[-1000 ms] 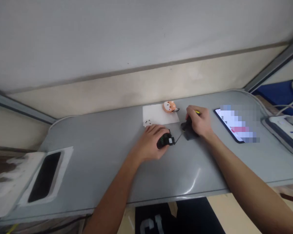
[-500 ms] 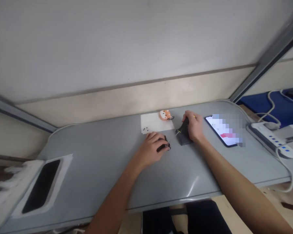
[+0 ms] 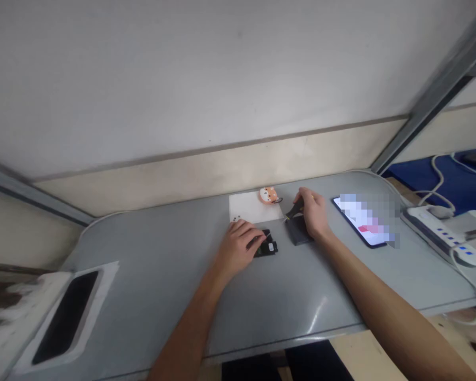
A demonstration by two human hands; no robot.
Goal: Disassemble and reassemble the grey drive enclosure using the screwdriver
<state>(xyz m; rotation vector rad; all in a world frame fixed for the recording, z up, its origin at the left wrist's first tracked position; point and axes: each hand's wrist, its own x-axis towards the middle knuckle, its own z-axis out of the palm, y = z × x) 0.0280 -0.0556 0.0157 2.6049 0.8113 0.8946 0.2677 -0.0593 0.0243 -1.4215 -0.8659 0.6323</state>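
Note:
My right hand (image 3: 315, 214) is wrapped around the dark handle of a screwdriver (image 3: 295, 208), whose thin shaft points down to the left. Under and beside that hand lies a flat black panel (image 3: 299, 233). My left hand (image 3: 241, 244) rests over a small black device part (image 3: 268, 247) with a pale round spot. Its thumb and index finger are pinched together above the part; what is between them is too small to make out. The fingers cover the part's left side.
Behind the hands lies white paper (image 3: 244, 205) with tiny dark screws (image 3: 237, 218) and an orange-and-white animal-face case (image 3: 268, 196). A lit phone (image 3: 359, 222) and a power strip (image 3: 440, 233) are at right. A dark phone (image 3: 67, 317) lies at left.
My left fingers have shifted left on the black part, uncovering more of its right side. The screwdriver has tilted lower, and its tip has drawn back from the part.

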